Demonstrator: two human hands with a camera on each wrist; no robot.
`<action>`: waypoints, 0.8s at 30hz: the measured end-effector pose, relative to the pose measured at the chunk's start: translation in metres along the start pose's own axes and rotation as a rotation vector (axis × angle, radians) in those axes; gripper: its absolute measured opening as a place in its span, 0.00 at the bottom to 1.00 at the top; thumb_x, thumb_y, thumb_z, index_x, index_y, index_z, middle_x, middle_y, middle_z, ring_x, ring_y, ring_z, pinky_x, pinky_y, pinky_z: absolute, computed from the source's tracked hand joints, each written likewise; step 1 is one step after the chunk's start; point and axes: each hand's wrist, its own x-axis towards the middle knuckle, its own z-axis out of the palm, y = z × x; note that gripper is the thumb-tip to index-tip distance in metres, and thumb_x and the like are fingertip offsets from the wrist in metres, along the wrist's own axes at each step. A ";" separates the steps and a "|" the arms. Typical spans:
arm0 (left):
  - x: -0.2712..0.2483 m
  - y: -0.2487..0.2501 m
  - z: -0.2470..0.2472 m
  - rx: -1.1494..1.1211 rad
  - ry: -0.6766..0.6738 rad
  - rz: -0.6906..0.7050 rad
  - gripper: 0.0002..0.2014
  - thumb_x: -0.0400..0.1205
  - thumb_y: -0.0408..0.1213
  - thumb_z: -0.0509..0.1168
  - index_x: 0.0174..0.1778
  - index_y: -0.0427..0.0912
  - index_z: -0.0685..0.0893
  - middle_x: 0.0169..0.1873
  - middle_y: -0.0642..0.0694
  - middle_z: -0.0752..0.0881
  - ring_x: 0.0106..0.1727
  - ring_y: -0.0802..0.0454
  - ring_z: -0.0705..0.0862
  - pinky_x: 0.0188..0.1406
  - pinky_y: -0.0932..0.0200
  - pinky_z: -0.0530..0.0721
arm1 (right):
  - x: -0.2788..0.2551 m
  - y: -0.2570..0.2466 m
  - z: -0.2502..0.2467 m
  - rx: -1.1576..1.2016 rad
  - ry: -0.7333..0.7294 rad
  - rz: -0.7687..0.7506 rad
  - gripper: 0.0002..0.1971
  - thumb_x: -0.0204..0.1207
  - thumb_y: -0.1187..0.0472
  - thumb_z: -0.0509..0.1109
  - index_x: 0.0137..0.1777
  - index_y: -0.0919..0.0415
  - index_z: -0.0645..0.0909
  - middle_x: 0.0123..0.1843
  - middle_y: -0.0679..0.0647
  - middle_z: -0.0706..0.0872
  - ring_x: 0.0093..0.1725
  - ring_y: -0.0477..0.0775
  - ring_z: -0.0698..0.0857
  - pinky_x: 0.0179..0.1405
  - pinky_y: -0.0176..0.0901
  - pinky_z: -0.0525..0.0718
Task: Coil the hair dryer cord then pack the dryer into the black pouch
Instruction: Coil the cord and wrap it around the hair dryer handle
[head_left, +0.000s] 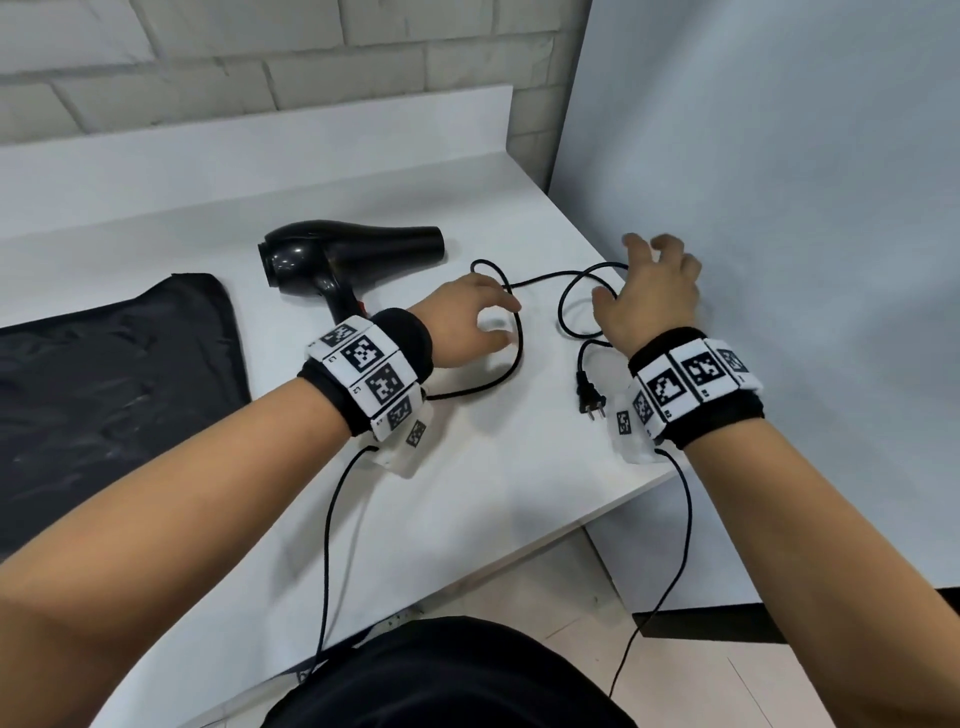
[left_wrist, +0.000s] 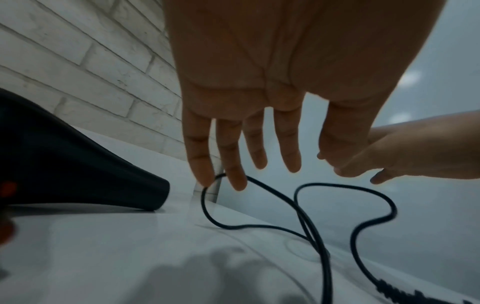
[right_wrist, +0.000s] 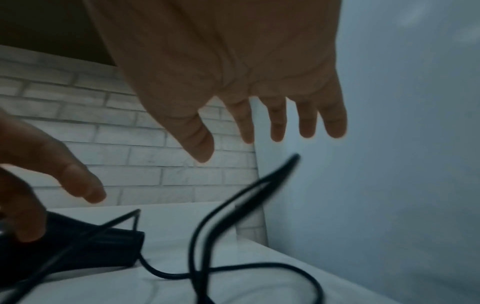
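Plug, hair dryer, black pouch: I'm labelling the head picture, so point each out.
plug (head_left: 588, 393), head view, on its black body.
hair dryer (head_left: 332, 249), head view, on its barrel.
black pouch (head_left: 114, 374), head view, on its flat fabric.

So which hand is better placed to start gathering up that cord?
Probably the left hand: its fingertips already reach a raised loop of the cord near the dryer. The right hand hovers open above another loop, apparently touching nothing.

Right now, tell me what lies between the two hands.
Loose loops of the dryer's black cord on the white table, between left hand and right hand; head view.
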 end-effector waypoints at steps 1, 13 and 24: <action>-0.003 -0.005 -0.004 0.020 0.012 -0.033 0.20 0.80 0.42 0.65 0.69 0.48 0.77 0.72 0.45 0.72 0.70 0.45 0.74 0.70 0.56 0.69 | -0.004 -0.007 0.000 0.026 0.043 -0.072 0.25 0.73 0.61 0.64 0.71 0.60 0.69 0.73 0.63 0.67 0.71 0.67 0.65 0.69 0.57 0.70; -0.034 -0.078 -0.025 0.553 -0.063 -0.284 0.31 0.77 0.30 0.61 0.72 0.63 0.69 0.81 0.44 0.50 0.82 0.37 0.46 0.77 0.37 0.59 | -0.045 -0.087 0.065 -0.030 -0.716 -0.560 0.14 0.72 0.62 0.68 0.58 0.58 0.79 0.58 0.55 0.83 0.55 0.55 0.81 0.54 0.42 0.79; -0.031 -0.094 -0.028 0.877 -0.221 -0.201 0.33 0.79 0.31 0.62 0.77 0.62 0.61 0.82 0.49 0.50 0.82 0.35 0.45 0.76 0.25 0.47 | -0.042 -0.091 0.082 -0.123 -0.828 -0.527 0.18 0.68 0.69 0.71 0.58 0.58 0.78 0.50 0.50 0.73 0.48 0.52 0.77 0.45 0.41 0.78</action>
